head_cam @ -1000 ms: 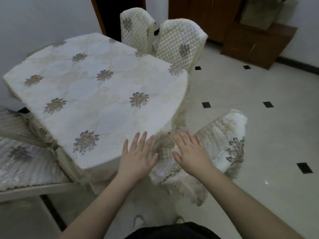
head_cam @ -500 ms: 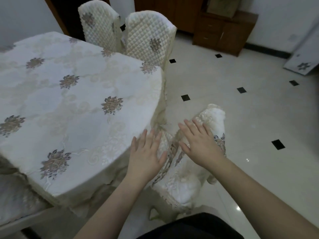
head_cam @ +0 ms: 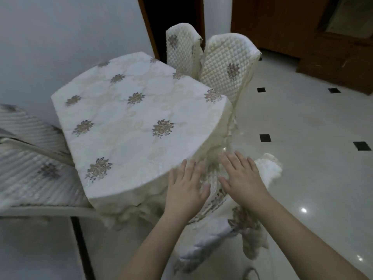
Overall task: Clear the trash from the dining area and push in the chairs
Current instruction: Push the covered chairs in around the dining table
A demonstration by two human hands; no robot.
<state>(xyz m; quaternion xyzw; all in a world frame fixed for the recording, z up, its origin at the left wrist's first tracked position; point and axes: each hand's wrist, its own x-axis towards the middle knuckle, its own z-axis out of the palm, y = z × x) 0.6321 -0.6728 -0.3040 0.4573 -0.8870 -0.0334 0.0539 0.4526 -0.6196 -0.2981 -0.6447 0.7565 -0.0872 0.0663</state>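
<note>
A dining table (head_cam: 125,118) under a cream floral cloth fills the middle of the view. Right below me stands a chair (head_cam: 222,235) with a quilted white cover, its back against the table's near curved edge. My left hand (head_cam: 185,190) lies flat, fingers spread, on top of the chair back beside the table edge. My right hand (head_cam: 242,178) lies flat on the same chair back, a little to the right. Neither hand holds anything. Two more covered chairs (head_cam: 226,67) stand at the table's far side. No trash shows on the table.
A striped cushioned bench (head_cam: 34,174) sits at the left beside the table. A wooden cabinet (head_cam: 323,37) stands at the back right by a dark doorway (head_cam: 173,17). The glossy white tile floor (head_cam: 302,158) with small black squares spreads to the right.
The view has swung and tilted, so the table now sits more centred. Both hands stay flat on the chair back, which lies closer against the table edge.
</note>
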